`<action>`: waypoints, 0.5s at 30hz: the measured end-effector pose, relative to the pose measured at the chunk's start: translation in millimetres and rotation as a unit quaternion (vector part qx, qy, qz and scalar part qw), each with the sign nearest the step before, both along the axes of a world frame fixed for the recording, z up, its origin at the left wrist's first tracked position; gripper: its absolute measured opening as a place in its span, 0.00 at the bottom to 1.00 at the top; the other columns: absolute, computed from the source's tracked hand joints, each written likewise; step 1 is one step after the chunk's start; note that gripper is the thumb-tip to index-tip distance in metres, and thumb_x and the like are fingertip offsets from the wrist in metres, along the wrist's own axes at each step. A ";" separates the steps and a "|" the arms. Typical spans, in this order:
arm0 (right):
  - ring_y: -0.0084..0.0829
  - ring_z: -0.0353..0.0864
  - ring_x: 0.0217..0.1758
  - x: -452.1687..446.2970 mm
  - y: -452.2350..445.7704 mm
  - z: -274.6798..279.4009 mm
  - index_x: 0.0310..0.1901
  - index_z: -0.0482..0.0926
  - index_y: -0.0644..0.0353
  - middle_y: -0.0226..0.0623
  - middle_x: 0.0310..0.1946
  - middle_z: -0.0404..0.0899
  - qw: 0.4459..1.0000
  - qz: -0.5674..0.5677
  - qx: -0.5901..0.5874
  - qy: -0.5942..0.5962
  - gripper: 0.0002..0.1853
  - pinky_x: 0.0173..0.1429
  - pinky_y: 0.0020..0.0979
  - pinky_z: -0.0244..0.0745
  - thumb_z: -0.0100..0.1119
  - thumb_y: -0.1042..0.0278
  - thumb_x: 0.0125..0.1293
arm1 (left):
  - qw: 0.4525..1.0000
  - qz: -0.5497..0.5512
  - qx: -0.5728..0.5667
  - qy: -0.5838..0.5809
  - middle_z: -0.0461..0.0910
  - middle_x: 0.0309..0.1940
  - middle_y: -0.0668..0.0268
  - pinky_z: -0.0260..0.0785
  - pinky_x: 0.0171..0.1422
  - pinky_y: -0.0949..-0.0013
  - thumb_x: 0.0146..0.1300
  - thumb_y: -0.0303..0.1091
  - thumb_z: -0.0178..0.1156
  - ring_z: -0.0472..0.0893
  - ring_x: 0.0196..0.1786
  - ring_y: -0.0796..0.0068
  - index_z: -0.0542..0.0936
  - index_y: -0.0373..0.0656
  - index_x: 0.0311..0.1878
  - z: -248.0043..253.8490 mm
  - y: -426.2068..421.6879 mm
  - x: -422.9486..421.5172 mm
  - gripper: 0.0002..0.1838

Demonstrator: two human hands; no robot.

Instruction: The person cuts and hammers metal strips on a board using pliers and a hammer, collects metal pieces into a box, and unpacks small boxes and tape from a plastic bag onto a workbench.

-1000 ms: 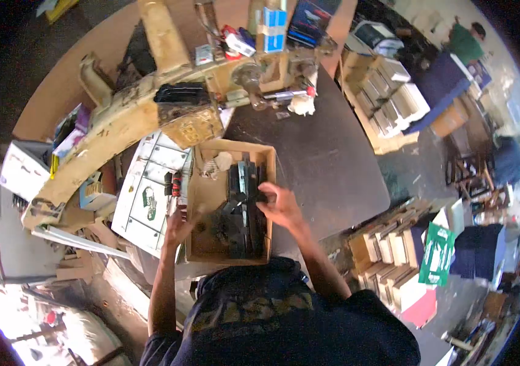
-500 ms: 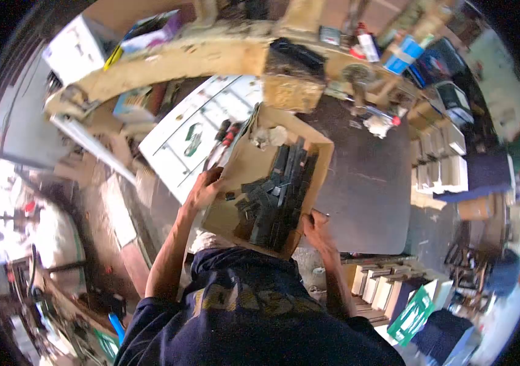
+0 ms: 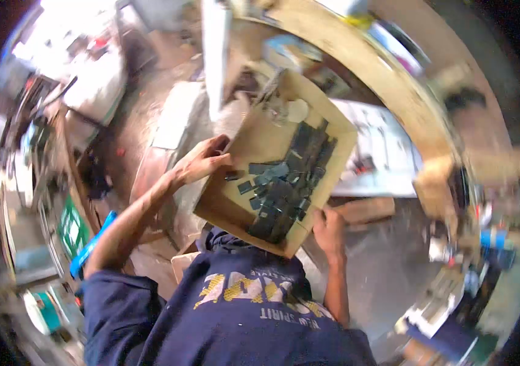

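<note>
Fingers of my left hand [image 3: 202,160] are closed narrow on the left wall of the box [image 3: 258,145], with the thumb lying near its rim. Fingers of my right hand [image 3: 330,232] are bent and grip the right wall, closer to my body; their tips I cannot see well. So the box is between my two hands, just before my shirt [image 3: 241,305], with its corner toward me.

Inside, many black pieces [image 3: 281,192] lie in a loose heap. The long ones go along the right side, and the small ones spread over the middle and the near part. At the far end of the box is a pale disc [image 3: 297,110], and beside it something crumpled [image 3: 276,111], too blurred to name.

Outside, a white panel [image 3: 394,149] with dark lines is beyond the right wall, and past it curves a wooden beam [image 3: 415,104]. At the left, near my elbow, there is a blue strip [image 3: 92,245], and farther out a green sheet [image 3: 72,227] with white marks. Much of the surroundings is blurred.
</note>
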State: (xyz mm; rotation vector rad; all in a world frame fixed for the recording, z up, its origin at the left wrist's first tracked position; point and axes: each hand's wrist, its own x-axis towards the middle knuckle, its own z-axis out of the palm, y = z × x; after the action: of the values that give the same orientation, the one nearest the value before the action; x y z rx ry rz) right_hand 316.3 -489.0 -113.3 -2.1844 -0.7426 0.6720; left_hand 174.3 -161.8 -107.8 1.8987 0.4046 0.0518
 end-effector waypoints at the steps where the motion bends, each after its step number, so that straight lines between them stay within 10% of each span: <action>1: 0.46 0.80 0.36 4.7 24.3 -1.9 0.40 0.78 0.69 0.56 0.33 0.80 1.000 0.008 0.014 -0.012 0.13 0.42 0.43 0.72 0.50 0.65 0.69 | 0.998 0.022 -0.015 0.053 0.79 0.37 0.60 0.71 0.42 0.66 0.61 0.48 0.59 0.77 0.40 0.70 0.75 0.33 0.46 20.0 17.9 -13.7 0.24; 4: 0.37 0.77 0.31 14.9 106.5 -11.9 0.37 0.78 0.71 0.54 0.28 0.80 0.992 0.078 0.077 -0.062 0.13 0.42 0.40 0.71 0.51 0.67 0.68 | 0.985 0.043 -0.082 0.146 0.76 0.57 0.55 0.71 0.57 0.59 0.59 0.51 0.62 0.75 0.59 0.63 0.69 0.37 0.64 55.0 77.1 -53.9 0.35; 12: 0.35 0.72 0.28 23.9 340.5 -51.3 0.37 0.76 0.70 0.51 0.25 0.75 0.959 0.258 0.049 -0.104 0.15 0.39 0.38 0.68 0.51 0.62 0.69 | 0.955 0.277 0.041 0.094 0.80 0.49 0.53 0.74 0.49 0.65 0.64 0.43 0.56 0.80 0.46 0.65 0.74 0.32 0.57 0.7 158.8 -159.3 0.26; 15: 0.35 0.73 0.30 7.7 431.6 -44.9 0.37 0.77 0.68 0.49 0.26 0.74 0.935 0.349 0.039 -0.043 0.16 0.40 0.38 0.68 0.50 0.60 0.69 | 0.905 0.416 -0.078 0.051 0.80 0.49 0.53 0.73 0.51 0.64 0.63 0.43 0.57 0.80 0.46 0.65 0.74 0.32 0.56 -12.4 165.9 -187.7 0.25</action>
State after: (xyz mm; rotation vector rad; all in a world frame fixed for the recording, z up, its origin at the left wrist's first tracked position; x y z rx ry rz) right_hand 324.0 -57.4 -158.2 -1.8605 -1.5955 0.8707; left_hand -13.4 4.1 -120.2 1.4540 1.2313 0.4722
